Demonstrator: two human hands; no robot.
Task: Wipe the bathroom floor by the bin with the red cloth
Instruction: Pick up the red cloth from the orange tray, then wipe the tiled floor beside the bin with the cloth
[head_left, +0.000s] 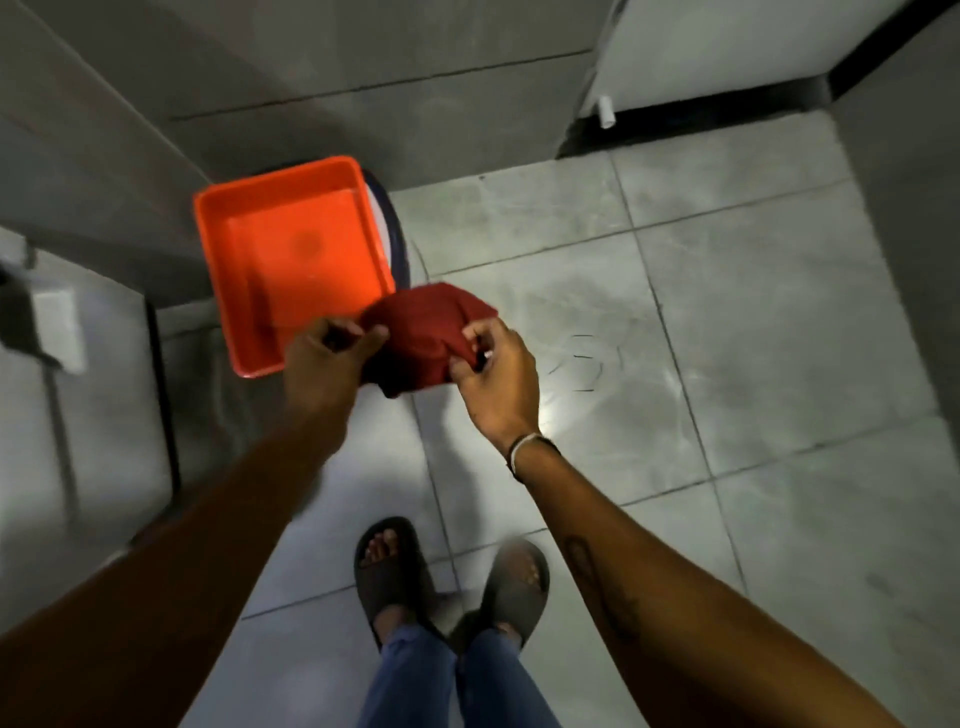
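A dark red cloth (426, 332) hangs bunched in the air between both hands, over the near right corner of an orange rectangular bin (291, 260). My left hand (324, 358) pinches the cloth's left edge. My right hand (496, 369) grips its right side, with a band on that wrist. The bin is empty inside and stands on the grey tiled floor (675, 322) against the wall. A few dark hairs lie on the tile just right of the cloth.
A round dark-rimmed object (395, 228) peeks out behind the bin's right side. Grey tiled walls close in at left and back. A white door (727, 52) with a dark threshold stands at the back right. My feet in dark slides (447, 577) stand below.
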